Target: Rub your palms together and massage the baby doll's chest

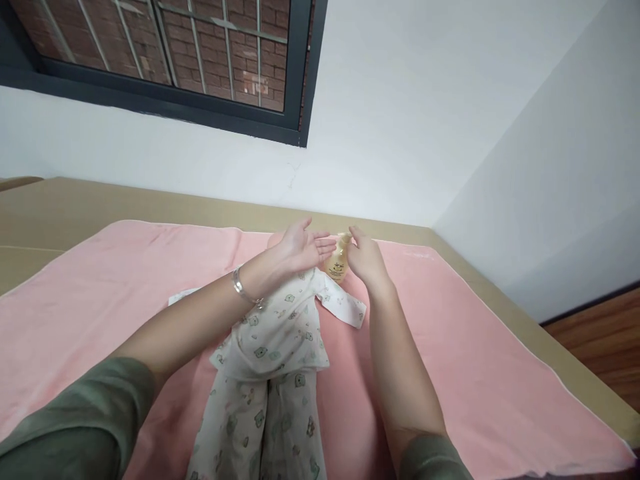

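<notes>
My left hand (306,248) is held palm up with its fingers stretched toward a yellow pump bottle (337,265). My right hand (369,257) is at the bottle's right side near the pump top, its fingers curled against it; the exact grip is partly hidden. Below both hands lies a small white long-sleeved top (280,327) with a print of little animals, and matching trousers (295,420) extend toward me. The clothes look filled out. A rounded pinkish shape (273,239) shows behind my left hand, mostly covered by it.
A pink blanket (450,373) with a pale edge covers most of the tan surface (150,198). White wall (400,133) rises behind it, with a dark-framed barred window (200,103) at upper left. Brown wood (610,333) stands at the right edge.
</notes>
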`<state>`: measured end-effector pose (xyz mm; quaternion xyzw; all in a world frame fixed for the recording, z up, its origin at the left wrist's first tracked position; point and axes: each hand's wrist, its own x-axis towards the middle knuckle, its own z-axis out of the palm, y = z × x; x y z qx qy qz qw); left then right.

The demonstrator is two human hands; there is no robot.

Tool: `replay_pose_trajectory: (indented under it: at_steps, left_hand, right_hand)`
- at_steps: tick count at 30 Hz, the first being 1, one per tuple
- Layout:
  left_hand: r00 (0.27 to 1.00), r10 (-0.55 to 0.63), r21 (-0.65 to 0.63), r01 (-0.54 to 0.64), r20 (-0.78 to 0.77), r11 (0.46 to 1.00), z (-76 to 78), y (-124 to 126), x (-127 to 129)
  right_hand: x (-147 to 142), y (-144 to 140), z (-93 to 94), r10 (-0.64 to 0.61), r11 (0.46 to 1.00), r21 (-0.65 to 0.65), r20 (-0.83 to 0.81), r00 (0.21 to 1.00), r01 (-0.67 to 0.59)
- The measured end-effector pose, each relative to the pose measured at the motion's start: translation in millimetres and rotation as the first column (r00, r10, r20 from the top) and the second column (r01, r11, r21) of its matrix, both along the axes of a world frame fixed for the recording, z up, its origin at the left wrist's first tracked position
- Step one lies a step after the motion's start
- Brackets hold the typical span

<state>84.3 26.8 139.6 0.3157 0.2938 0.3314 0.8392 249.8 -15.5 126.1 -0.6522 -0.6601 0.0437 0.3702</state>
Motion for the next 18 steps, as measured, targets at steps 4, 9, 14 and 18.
replay_pose_trajectory:
  at_steps: [4, 9, 14, 18]
  left_hand:
    - [0.998, 0.046, -0.098, -0.041, 0.051, 0.994, 2.9, 18, 17]
    - [0.992, 0.022, -0.135, -0.006, 0.123, 0.991, -2.7, 21, 23]
    - [0.993, 0.01, -0.154, 0.008, 0.114, 0.988, -7.4, 18, 14]
    - [0.996, 0.016, -0.152, -0.002, 0.089, 0.988, -8.6, 2, -12]
  right_hand:
    - [-7, 5, -8.1, -0.033, 0.997, -0.063, 0.198, 0.98, 0.047]
    - [-27, 0, -9.9, -0.151, 0.978, -0.059, 0.467, 0.871, 0.201]
    - [-40, 9, 0.5, -0.197, 0.949, -0.11, 0.529, 0.825, 0.297]
    - [-42, 14, 7.8, -0.178, 0.934, -0.183, 0.506, 0.844, 0.307]
